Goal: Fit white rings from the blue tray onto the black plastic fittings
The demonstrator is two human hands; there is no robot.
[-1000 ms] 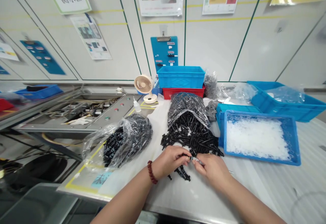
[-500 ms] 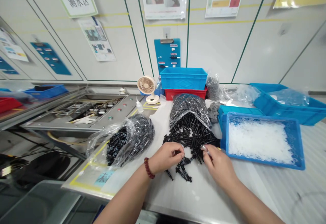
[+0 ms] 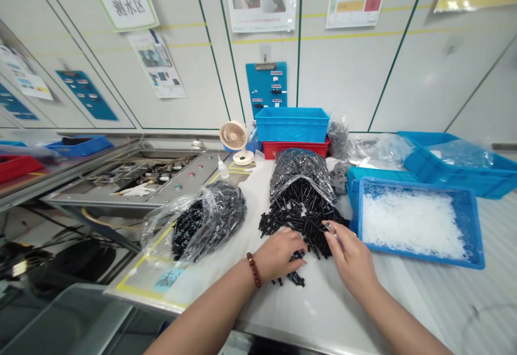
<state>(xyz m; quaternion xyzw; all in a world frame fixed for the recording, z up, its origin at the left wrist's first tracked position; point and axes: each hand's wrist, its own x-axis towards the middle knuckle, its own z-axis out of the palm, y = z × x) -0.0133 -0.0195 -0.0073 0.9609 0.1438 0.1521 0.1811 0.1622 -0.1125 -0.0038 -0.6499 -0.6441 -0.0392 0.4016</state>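
Note:
Small black ribbed plastic fittings (image 3: pixel 283 217) spill in a heap from a clear plastic bag (image 3: pixel 301 164) on the table. My left hand (image 3: pixel 280 252), with a dark red bead bracelet at the wrist, reaches over a small group of fittings (image 3: pixel 297 278) in front of the heap. Its thumb and fingers are apart, with black fittings showing between them. My right hand (image 3: pixel 349 252) is closed around a short silver-grey cylindrical tool (image 3: pixel 332 231) at the heap's right side. The tool points up and left; its lower end is hidden in the hand.
A blue tray (image 3: pixel 479 231) of white translucent rings (image 3: pixel 412 225) stands at right. Another bag of black parts (image 3: pixel 214 217) lies at left. Behind are a small fan (image 3: pixel 234 137), a dropper bottle (image 3: pixel 222 169), a blue bin (image 3: pixel 293 126) and a red bin (image 3: pixel 270 150).
My left hand has moved right and down onto the small group of fittings, its thumb and fingers now parted. My right hand, still holding the tool, has shifted slightly right.

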